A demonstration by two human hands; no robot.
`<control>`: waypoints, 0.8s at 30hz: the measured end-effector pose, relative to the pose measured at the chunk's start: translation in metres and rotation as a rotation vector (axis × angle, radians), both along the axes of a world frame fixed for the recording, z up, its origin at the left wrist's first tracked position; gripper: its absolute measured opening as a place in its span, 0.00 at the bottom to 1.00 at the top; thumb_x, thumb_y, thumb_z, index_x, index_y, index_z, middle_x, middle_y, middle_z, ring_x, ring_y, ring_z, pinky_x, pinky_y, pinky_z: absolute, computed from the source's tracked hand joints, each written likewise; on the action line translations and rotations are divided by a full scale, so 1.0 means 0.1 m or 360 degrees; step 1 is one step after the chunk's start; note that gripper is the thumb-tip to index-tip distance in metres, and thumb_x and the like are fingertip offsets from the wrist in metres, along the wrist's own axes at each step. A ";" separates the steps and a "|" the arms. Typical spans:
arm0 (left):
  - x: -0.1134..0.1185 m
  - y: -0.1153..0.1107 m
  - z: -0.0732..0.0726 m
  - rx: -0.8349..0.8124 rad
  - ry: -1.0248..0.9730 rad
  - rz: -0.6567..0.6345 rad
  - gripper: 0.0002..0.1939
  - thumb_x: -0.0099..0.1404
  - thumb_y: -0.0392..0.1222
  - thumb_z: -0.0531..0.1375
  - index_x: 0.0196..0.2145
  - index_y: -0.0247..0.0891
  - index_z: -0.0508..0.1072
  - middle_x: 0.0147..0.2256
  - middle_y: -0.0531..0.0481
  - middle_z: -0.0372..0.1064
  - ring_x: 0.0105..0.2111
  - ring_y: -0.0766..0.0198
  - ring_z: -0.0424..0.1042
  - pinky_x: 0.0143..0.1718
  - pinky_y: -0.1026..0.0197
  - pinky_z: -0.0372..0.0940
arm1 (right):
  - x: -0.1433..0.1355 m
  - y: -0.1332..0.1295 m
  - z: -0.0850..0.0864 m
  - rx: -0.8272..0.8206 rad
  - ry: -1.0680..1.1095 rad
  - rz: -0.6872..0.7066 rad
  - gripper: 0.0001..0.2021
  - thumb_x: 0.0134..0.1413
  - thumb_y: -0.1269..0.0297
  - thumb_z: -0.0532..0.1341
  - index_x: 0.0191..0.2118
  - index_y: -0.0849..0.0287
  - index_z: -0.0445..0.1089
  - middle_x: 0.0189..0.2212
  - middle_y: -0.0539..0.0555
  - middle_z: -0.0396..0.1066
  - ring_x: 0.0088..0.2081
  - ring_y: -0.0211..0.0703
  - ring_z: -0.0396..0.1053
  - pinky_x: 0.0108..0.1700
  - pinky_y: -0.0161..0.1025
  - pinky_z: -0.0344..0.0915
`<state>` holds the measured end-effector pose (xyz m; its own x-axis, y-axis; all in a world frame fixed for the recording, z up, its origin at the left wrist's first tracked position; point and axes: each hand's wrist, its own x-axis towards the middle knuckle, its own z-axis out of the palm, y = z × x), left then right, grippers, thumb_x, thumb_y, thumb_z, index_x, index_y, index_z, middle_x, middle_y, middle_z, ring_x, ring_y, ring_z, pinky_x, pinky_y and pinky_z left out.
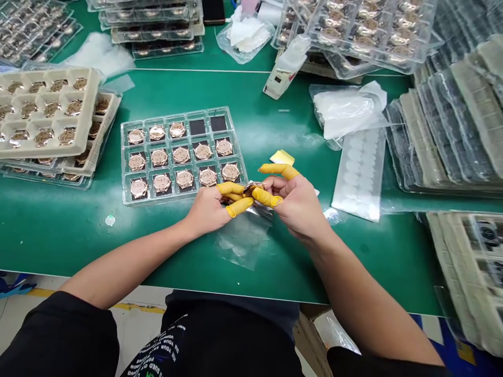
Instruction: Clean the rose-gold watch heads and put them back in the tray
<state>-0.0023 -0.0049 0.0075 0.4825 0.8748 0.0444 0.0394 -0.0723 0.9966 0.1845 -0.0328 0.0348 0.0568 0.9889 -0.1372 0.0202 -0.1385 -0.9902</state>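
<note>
Between both hands, in front of me, is a small shiny watch case (253, 187), partly hidden by my fingers. My left hand (212, 207) pinches its left side, with yellow finger cots on thumb and fingers. From the right, my right hand (293, 199) grips it between thumb and fingers, its cot-covered index finger stretched out above. A clear tray (124, 157) of rose-gold watch cases lies just left of the hands; two pockets at its back right show only black pads. Beneath the hands lies a thin clear plastic sheet (245, 243).
Stacked trays of watch cases stand at left (92, 99) and back right (341, 65). Empty-looking trays (436, 123) are piled at right. A white packet (349, 110), a sheet of round stickers (359, 175), a yellow pad (282, 157) and a white-and-clear device (285, 70) lie on the green table (165, 246).
</note>
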 end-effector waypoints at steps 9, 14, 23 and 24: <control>-0.01 -0.05 0.09 0.0165 0.0282 0.0224 0.06 0.60 0.41 0.67 0.31 0.37 0.77 0.29 0.51 0.81 0.28 0.66 0.78 0.31 0.65 0.72 | -0.03 -0.11 -0.14 0.1085 -0.0871 -0.0283 0.28 0.53 0.67 0.70 0.59 0.47 0.67 0.37 0.49 0.76 0.33 0.42 0.71 0.33 0.45 0.69; -0.01 -0.06 0.11 0.0222 0.0333 0.0257 0.05 0.61 0.41 0.67 0.31 0.37 0.76 0.29 0.52 0.80 0.28 0.68 0.78 0.32 0.65 0.73 | -0.11 -0.12 -0.18 0.1182 -0.0891 -0.0283 0.30 0.58 0.70 0.67 0.64 0.46 0.62 0.38 0.50 0.76 0.33 0.43 0.73 0.33 0.46 0.73; -0.02 -0.09 0.09 0.0366 0.0368 0.0255 0.03 0.61 0.39 0.68 0.31 0.38 0.78 0.30 0.53 0.82 0.29 0.68 0.78 0.33 0.65 0.72 | -0.17 -0.12 -0.24 0.1235 -0.0890 -0.0311 0.27 0.60 0.70 0.66 0.62 0.49 0.63 0.37 0.50 0.75 0.33 0.41 0.74 0.33 0.42 0.76; -0.02 -0.09 0.09 0.0373 0.0372 0.0256 0.03 0.61 0.39 0.68 0.31 0.38 0.78 0.30 0.53 0.82 0.28 0.68 0.78 0.33 0.65 0.72 | -0.18 -0.12 -0.24 0.1231 -0.0885 -0.0311 0.26 0.60 0.70 0.66 0.62 0.49 0.63 0.37 0.50 0.75 0.33 0.41 0.74 0.33 0.42 0.76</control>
<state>-0.0040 -0.0137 0.0167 0.3604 0.9195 0.1571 0.2937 -0.2717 0.9165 0.1670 -0.0450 0.0108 0.0900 0.7608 0.6428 0.5584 0.4958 -0.6651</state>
